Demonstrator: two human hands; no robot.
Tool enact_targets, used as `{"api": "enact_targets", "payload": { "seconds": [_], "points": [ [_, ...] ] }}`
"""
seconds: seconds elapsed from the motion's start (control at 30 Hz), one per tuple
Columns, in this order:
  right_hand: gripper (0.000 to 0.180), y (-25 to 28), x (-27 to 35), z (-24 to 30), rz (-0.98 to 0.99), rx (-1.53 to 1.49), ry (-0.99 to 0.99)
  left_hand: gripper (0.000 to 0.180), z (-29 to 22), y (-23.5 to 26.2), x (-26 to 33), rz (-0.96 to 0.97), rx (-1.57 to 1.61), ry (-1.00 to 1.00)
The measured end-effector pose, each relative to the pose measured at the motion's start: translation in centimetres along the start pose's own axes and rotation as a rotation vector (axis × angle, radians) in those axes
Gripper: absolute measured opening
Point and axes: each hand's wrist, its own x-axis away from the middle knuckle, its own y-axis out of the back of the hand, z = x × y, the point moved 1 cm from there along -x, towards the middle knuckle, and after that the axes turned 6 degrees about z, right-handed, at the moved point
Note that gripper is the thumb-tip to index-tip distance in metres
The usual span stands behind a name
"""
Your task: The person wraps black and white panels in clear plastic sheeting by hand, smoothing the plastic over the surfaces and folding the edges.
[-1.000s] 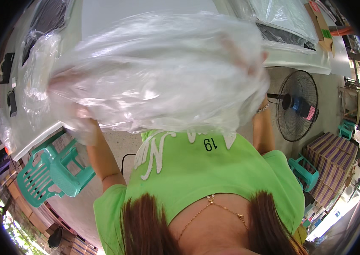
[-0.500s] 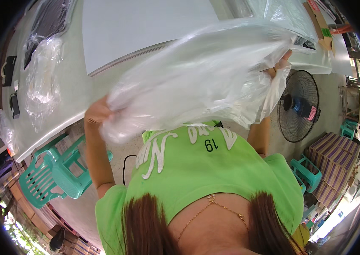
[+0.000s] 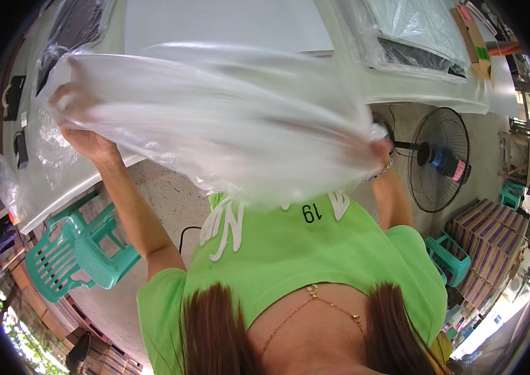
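A large clear plastic bag [image 3: 215, 119] is stretched out in front of me, blurred with motion, over the edge of a white table [image 3: 227, 22]. My left hand [image 3: 80, 128] grips the bag's left end, raised above the table edge. My right hand [image 3: 380, 153], with a bracelet on the wrist, grips the bag's right end lower down. The film hides part of the table behind it.
More clear plastic bags [image 3: 415, 25] and dark flat items [image 3: 77, 22] lie on the table. A standing fan [image 3: 443, 159] is at the right, teal plastic chairs [image 3: 77, 250] at the left and right, stacked boxes [image 3: 490, 237] on the floor at the right.
The bag has been shaken: my left hand has risen and swung left with it, my right hand has dropped lower, and the film now spreads wide across the view.
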Motion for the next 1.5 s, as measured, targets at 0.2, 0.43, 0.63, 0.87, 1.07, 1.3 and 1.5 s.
{"api": "enact_targets", "payload": {
  "seconds": [0.2,0.43,0.63,0.87,1.07,1.3,1.5],
  "points": [
    [0.066,-2.3,-1.6,7.7,0.098,-0.339,0.494,0.08,5.7,5.5,3.9,0.389,-0.599,0.469],
    [0.063,-0.5,-1.5,7.4,0.086,-0.252,0.283,0.097,3.5,3.1,9.3,0.761,0.013,0.831],
    [0.062,0.1,-0.1,4.4,-0.024,0.115,-0.291,0.088,-4.4,2.4,4.0,0.728,0.516,0.074],
    [0.066,-1.6,0.4,7.8,-0.298,0.317,-0.223,0.072,-4.3,2.8,4.8,0.222,-0.234,0.323],
    [0.023,-1.0,-1.7,7.8,-0.712,0.509,-0.034,0.048,0.8,-5.8,6.0,-0.01,-0.417,0.286],
    [0.025,0.0,-4.3,4.0,-1.176,1.413,0.366,0.039,4.2,-8.1,7.4,-0.119,-1.107,-0.104],
    [0.046,-1.6,-8.0,4.1,-1.182,1.716,0.449,0.075,5.7,-11.2,7.5,-0.149,-1.488,-0.377]
  ]
}}
